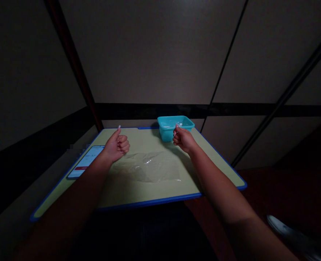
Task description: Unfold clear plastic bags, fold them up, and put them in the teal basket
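And here the left hand [117,145] is hovering at ten o'clock of the film [152,168], thumb standing up, fingers folding closed with nothing showing in them. Over at two o'clock the right hand [184,139] is matching it, fingers curling into a fist, thumb pointing up, no object showing there either. It's overlapping the tub [166,135] from this angle; whether the two are touching, I cannot tell.

The film is lying at the centre of the bench [149,194], between the forearms, and the tub is sitting at one o'clock, near the far edge. That's a risk: a careless knuckle could be shoving it over. The film is looking feather-light, so a draught or a dragging sleeve could be sliding it off. At nine o'clock the phone [87,159] is resting right by the edge, and a wide left elbow could be knocking it down. Dim light could be hiding the film's borders.

Now textures: the film is shining clear and crinkled, roughly oblong; the tub is showing smooth teal plastic, rounded corners, a rolled rim, something glinting inside. The bench is wearing a flat, pale yellow-green top with blue edging; the phone is lying slim and glossy, screen glowing.
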Demonstrator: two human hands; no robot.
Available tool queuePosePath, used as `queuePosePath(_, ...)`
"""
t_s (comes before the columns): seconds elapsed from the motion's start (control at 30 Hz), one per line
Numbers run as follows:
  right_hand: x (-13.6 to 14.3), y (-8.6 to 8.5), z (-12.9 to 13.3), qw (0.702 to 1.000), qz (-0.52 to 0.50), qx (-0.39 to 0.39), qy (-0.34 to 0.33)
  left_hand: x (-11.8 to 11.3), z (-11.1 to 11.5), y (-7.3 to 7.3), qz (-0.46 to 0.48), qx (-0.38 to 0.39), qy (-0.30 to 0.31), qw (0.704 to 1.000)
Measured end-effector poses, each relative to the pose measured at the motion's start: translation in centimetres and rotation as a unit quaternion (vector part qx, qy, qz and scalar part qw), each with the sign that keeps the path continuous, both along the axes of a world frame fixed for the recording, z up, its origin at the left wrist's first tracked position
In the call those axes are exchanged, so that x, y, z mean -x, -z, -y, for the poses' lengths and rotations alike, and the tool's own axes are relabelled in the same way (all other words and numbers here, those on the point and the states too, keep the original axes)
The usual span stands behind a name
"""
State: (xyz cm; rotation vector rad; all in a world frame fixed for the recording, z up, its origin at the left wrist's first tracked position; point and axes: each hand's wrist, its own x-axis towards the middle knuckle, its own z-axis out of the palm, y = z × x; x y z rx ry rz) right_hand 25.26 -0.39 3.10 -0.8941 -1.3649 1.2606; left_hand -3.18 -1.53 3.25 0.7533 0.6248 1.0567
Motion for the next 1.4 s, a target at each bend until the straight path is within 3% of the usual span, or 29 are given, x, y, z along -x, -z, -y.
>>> queuePosePath(0.1,-0.6,0.0,-0.3,0.999,0.029,-0.006,0.036,0.0,0.1,-0.3,0.006,0.005,-0.004,1.0)
queuePosePath(0.2,-0.5,0.9,-0.8,0.978,0.186,-0.062,0.076,-0.1,0.2,-0.2,-0.006,-0.004,0.013,1.0)
queuePosePath(0.27,-0.1,1.5,-0.7,0.954,0.277,-0.103,0.06,-0.2,0.2,0.0,-0.02,-0.008,0.037,0.999)
queuePosePath(0.33,0.5,1.8,-0.2,0.947,0.298,-0.12,-0.004,-0.3,0.1,0.3,-0.035,-0.01,0.066,0.997)
queuePosePath(0.47,2.2,0.9,2.4,0.949,0.225,-0.09,-0.202,-0.6,0.1,0.5,-0.058,-0.02,0.069,0.996)
queuePosePath(0.6,3.4,-1.2,5.9,0.867,0.26,-0.144,-0.399,-0.5,0.1,0.2,-0.043,-0.035,0.025,0.998)
queuePosePath(0.67,3.7,-2.2,7.2,0.824,0.288,-0.196,-0.448,-0.5,0.1,0.0,-0.033,-0.03,0.018,0.999)
queuePosePath(0.77,3.6,-2.7,8.4,0.762,0.335,-0.209,-0.513,-0.4,0.2,-0.2,-0.025,-0.016,0.021,0.999)
queuePosePath(1.07,3.4,-1.3,8.5,0.712,0.477,-0.172,-0.486,-0.5,0.2,0.1,-0.014,-0.019,0.049,0.999)
queuePosePath(1.4,3.5,-0.9,8.7,0.724,0.467,-0.178,-0.476,-0.6,0.3,0.1,-0.037,-0.04,0.084,0.995)
